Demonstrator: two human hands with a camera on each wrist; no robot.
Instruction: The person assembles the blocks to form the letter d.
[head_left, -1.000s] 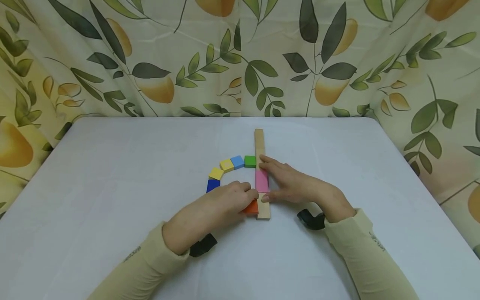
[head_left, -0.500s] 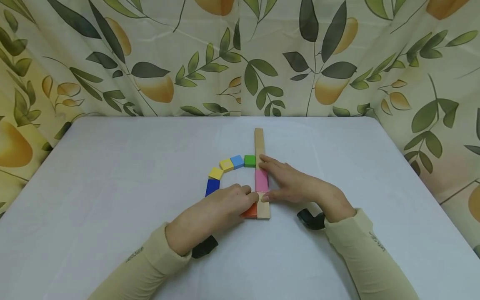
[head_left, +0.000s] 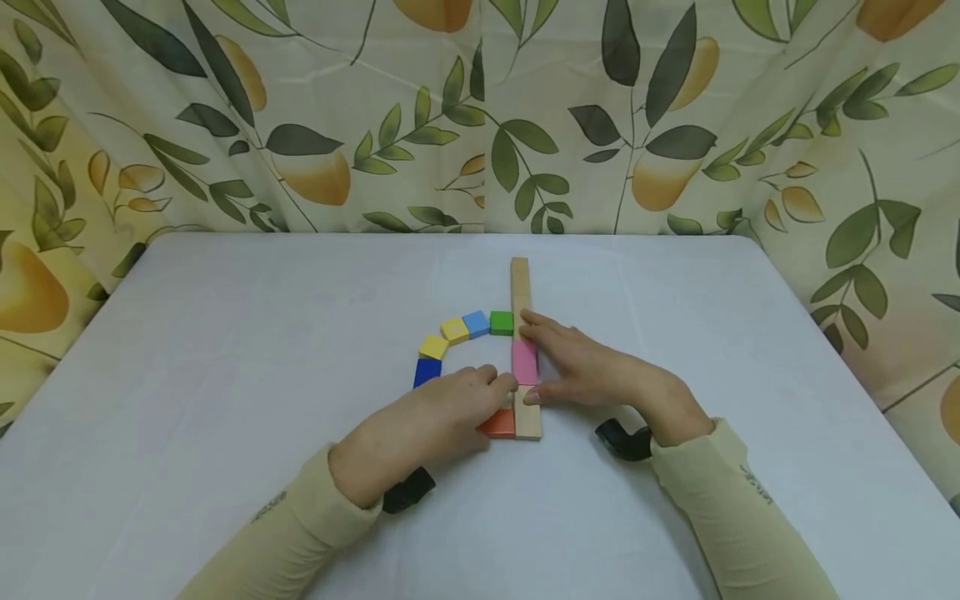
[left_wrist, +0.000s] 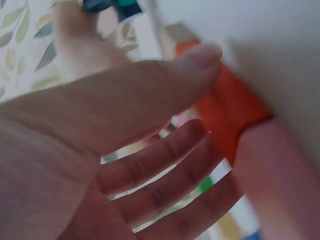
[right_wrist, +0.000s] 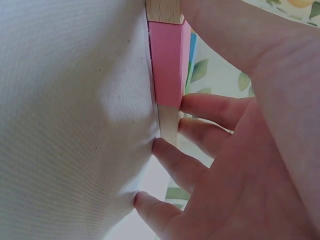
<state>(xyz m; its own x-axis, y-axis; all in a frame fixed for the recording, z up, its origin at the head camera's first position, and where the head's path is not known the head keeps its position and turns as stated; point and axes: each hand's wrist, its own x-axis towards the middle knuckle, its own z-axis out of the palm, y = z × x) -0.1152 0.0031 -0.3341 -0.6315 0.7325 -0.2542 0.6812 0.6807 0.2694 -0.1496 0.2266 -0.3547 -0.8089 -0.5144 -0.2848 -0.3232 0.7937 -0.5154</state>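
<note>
My left hand [head_left: 427, 421] pinches an orange block [head_left: 498, 423] against the near end of a straight row of blocks. In the left wrist view its thumb lies on one side of the orange block [left_wrist: 230, 112], the other fingers beyond. A pink block [left_wrist: 275, 175] adjoins the orange one there. With fingers spread, my right hand [head_left: 592, 367] touches the row's right side. That row has a pink block [head_left: 525, 361] between plain wooden blocks [head_left: 528, 421]. A curve of green [head_left: 502, 323], light blue [head_left: 476, 323], yellow [head_left: 433, 347] and dark blue [head_left: 427, 372] blocks bends left, partly hidden by my left hand.
All the blocks lie on a white-covered table [head_left: 300, 300]. Behind it hangs a curtain [head_left: 420, 117] printed with leaves and fruit. A black wrist piece [head_left: 408, 490] sits under each forearm.
The orange block has shifted slightly toward me, its near edge now about level with the row's near end. My left hand moved a little with it; my right hand stayed in place.
</note>
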